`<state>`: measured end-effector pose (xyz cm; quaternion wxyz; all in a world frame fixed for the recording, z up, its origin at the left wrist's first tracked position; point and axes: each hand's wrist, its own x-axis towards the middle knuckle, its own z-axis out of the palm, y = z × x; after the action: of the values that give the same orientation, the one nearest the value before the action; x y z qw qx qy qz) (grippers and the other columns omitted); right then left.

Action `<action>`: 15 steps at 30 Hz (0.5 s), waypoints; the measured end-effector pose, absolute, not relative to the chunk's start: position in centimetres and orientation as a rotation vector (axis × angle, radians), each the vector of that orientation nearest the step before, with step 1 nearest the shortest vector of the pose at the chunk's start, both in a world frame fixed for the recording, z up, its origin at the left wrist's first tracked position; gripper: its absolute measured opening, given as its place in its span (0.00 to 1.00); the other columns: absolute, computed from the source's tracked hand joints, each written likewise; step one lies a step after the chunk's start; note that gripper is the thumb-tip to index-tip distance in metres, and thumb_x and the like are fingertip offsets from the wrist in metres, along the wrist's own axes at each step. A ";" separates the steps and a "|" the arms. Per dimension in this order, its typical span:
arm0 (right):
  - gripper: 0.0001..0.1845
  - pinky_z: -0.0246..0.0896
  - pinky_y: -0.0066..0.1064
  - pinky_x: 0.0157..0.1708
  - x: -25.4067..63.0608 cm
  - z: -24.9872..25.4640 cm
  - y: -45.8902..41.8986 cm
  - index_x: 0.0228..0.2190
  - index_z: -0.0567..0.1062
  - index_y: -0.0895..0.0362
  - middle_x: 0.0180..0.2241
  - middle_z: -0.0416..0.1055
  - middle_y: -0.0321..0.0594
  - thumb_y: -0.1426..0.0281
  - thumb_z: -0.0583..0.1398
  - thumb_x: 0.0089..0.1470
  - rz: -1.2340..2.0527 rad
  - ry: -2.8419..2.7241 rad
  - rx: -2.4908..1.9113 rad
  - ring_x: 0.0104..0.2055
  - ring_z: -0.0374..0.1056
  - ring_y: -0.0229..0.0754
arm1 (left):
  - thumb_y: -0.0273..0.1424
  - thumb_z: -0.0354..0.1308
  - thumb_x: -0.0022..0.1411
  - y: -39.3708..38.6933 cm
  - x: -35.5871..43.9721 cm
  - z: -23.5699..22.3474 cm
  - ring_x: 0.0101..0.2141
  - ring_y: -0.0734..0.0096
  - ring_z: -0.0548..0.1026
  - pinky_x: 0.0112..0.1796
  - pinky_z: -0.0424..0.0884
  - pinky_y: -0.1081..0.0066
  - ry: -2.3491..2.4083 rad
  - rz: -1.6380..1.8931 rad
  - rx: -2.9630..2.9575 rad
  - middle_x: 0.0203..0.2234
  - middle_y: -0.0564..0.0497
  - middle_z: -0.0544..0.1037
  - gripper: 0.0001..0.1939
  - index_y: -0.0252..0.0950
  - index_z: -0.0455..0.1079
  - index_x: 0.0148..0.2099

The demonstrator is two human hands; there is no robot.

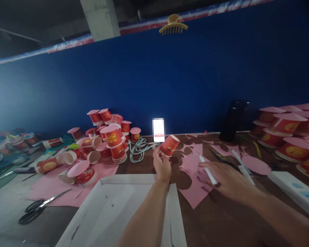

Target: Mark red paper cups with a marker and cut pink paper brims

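Observation:
My left hand (161,166) is raised over the table and closed around a red paper cup (169,145), which is tilted with its white rim toward the hand. My right hand (224,179) rests on a pink paper sheet (194,171) with round holes cut in it, fingers curled around a white pen-like stick (208,169). A white tray (118,209) lies just in front of me under my left forearm.
A pile of red cups capped with pink circles (110,140) stands at the back left, more capped cups (285,133) at the right. Black scissors (38,206) lie front left, a cable (139,147) and lit phone (158,130) at the back, a dark bottle (237,120), a white power strip (296,192).

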<state>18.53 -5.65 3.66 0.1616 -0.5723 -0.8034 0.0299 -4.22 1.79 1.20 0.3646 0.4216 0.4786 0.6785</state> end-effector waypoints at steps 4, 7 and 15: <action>0.24 0.55 0.40 0.55 18.5 1.6 -7.2 0.53 0.66 0.46 0.55 0.67 0.39 0.54 0.54 0.55 0.138 -2.393 -1.636 0.56 0.63 0.48 | 0.24 0.50 0.57 2.0 -4.1 1.1 0.22 0.76 0.69 0.20 0.66 0.77 1.264 1.757 1.121 0.31 0.49 0.71 0.20 0.36 0.63 0.53; 0.21 0.56 0.42 0.52 17.6 0.8 -7.2 0.51 0.68 0.48 0.54 0.67 0.42 0.55 0.51 0.58 -0.051 -2.352 -1.715 0.54 0.64 0.49 | 0.25 0.49 0.58 2.0 -4.0 1.1 0.22 0.76 0.70 0.20 0.67 0.76 1.272 1.757 1.159 0.33 0.49 0.71 0.20 0.36 0.63 0.53; 0.15 0.58 0.34 0.34 11.4 2.7 -5.6 0.43 0.69 0.57 0.40 0.72 0.50 0.63 0.49 0.61 -0.205 -2.293 -2.069 0.41 0.68 0.51 | 0.25 0.47 0.59 2.1 -4.2 0.8 0.25 0.74 0.72 0.27 0.70 0.71 1.335 1.774 1.275 0.34 0.47 0.74 0.19 0.36 0.63 0.53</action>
<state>11.42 -5.61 2.66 0.0233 -0.6684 -0.7405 -0.0663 -4.25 2.05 0.77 0.2867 0.4772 0.4995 0.6638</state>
